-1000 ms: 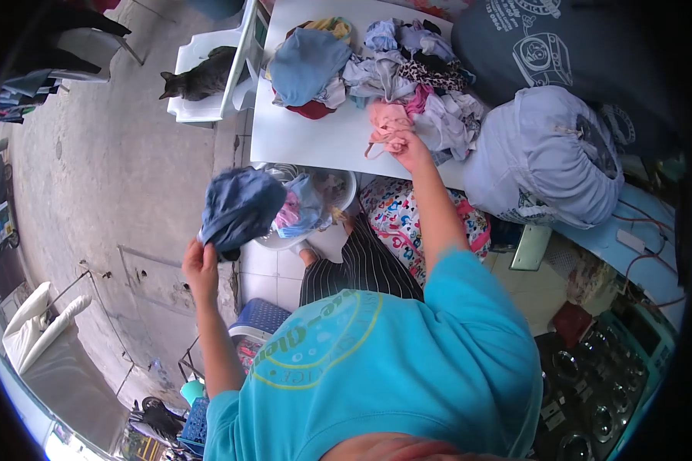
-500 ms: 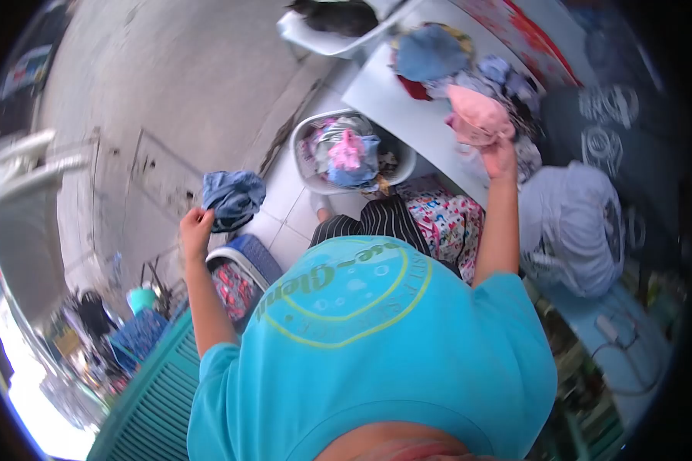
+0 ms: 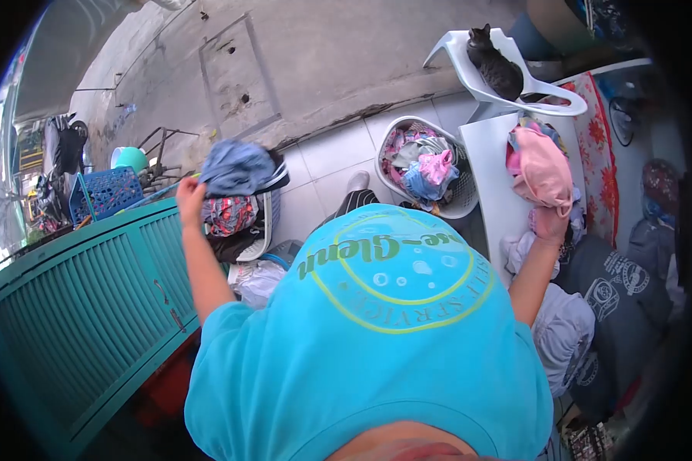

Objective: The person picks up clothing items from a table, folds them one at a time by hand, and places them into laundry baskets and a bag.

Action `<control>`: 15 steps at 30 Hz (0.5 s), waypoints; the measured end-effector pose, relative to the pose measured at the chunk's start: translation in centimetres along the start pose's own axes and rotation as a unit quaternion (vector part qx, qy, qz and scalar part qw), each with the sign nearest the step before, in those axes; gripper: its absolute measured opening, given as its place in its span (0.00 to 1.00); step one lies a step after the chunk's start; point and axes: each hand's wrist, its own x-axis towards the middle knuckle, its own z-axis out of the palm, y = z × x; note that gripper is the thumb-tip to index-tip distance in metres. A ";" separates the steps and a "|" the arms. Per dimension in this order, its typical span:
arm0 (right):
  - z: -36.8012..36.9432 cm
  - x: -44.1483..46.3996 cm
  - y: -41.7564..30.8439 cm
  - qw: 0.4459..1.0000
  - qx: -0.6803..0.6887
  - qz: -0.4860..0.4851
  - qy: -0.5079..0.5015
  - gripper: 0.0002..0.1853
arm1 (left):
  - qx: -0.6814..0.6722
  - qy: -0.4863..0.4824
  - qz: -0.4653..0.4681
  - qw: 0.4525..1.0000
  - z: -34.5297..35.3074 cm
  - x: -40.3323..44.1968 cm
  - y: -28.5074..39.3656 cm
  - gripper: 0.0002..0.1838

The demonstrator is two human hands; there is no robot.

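My left hand (image 3: 190, 201) is closed on the edge of a blue cloth (image 3: 236, 167), which hangs over a basket (image 3: 266, 223) with red patterned clothes (image 3: 231, 215) in it. On the other side, my right hand (image 3: 550, 224) grips a pink garment (image 3: 542, 165) above the white table (image 3: 480, 165). Behind the pink garment, part of a clothes pile shows. White clothes (image 3: 517, 250) lie on the table near my right wrist. Between my hands, on the tiles, stands a laundry basket (image 3: 390, 180) holding mixed clothes (image 3: 432, 170).
A cat (image 3: 496, 67) rests on a white plastic chair (image 3: 463, 44) beyond the table. A green slatted door (image 3: 100, 307) stands at the left, with a blue crate (image 3: 108, 194) behind it. Large stuffed bags (image 3: 630, 307) are at the right.
The view has swung left and my body has turned. My left hand has carried the blue cloth over the basket with red patterned clothes. My right hand still holds the pink garment, lifted from the pile.
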 end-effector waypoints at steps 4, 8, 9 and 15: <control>4.5 1.2 1.7 0.986 0.149 0.043 -0.053 0.25 | 0.052 0.142 -0.073 0.986 -8.9 -1.3 -9.9 0.09; 9.5 1.6 3.0 0.972 0.215 0.047 -0.082 0.24 | 0.278 0.199 -0.110 0.933 -5.3 0.7 -10.0 0.14; 10.4 1.4 3.2 0.954 0.264 0.097 -0.106 0.24 | 0.199 0.130 -0.010 0.971 -2.8 1.5 -9.4 0.15; 13.8 -0.5 4.3 0.948 0.294 0.093 -0.082 0.22 | -0.007 -0.354 0.277 0.893 20.6 -5.1 18.6 0.22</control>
